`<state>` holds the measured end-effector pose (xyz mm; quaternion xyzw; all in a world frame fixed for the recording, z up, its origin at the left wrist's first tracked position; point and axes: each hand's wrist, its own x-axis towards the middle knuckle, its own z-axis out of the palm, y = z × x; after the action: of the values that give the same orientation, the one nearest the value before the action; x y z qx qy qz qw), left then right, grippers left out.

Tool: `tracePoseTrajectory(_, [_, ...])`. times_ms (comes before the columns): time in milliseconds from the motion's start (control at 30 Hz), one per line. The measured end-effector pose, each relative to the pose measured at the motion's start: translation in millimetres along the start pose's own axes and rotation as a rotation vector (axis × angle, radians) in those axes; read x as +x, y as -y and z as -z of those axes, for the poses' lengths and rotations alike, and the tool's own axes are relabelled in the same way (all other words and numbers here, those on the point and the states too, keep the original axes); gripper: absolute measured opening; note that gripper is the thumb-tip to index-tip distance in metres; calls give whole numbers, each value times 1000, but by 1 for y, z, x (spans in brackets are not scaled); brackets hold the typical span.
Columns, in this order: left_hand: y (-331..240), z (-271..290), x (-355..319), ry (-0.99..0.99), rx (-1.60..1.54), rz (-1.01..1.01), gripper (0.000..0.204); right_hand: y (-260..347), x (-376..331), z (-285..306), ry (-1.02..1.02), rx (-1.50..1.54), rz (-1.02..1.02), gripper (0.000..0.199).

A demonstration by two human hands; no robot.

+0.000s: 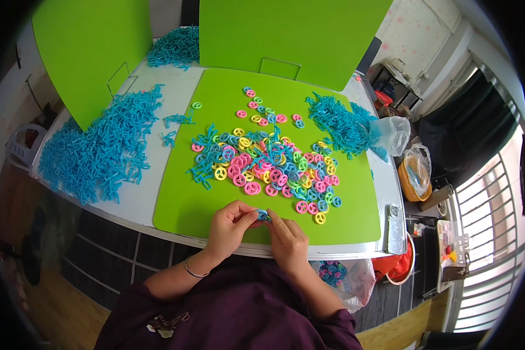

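Close to the table's front edge, my left hand [230,226] and my right hand [287,238] meet with their fingertips pinched on one small blue plastic wheel [263,215]. Fingers cover part of it, and a darker blue piece may be joined to it. Just beyond my hands, a heap of small spoked plastic wheels [252,188] in pink, yellow, green and blue spreads over the green mat [186,204]. Blue plastic link pieces [201,170] lie at the heap's left side and among the wheels.
Large piles of blue pieces lie at left [99,151], far left corner [175,48] and right [341,125], beside a clear plastic container [391,135]. Green boards [291,38] stand behind. A phone [396,228] rests at the right edge; a bag of assembled pieces [356,283] sits below.
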<state>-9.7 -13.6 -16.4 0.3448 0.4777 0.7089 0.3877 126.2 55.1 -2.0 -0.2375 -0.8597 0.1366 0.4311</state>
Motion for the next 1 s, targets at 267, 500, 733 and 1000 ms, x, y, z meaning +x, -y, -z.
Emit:
tracePoseTrajectory(267, [-8,-5,2,21,-11,0,11,-3,-2,7,67,109,-133,35])
tracePoseTrajectory(500, [-20,11,2,5,-193,203,19,3,4,18,61,281,-113,42])
tracePoseTrajectory(733, [-31,3,14,315,-143,442,24,-11,24,50,277,131,652,39])
tracePoseTrajectory(1000, [-18,-5,87,330,1330,-705,23,-18,5,40,151,954,-482,15])
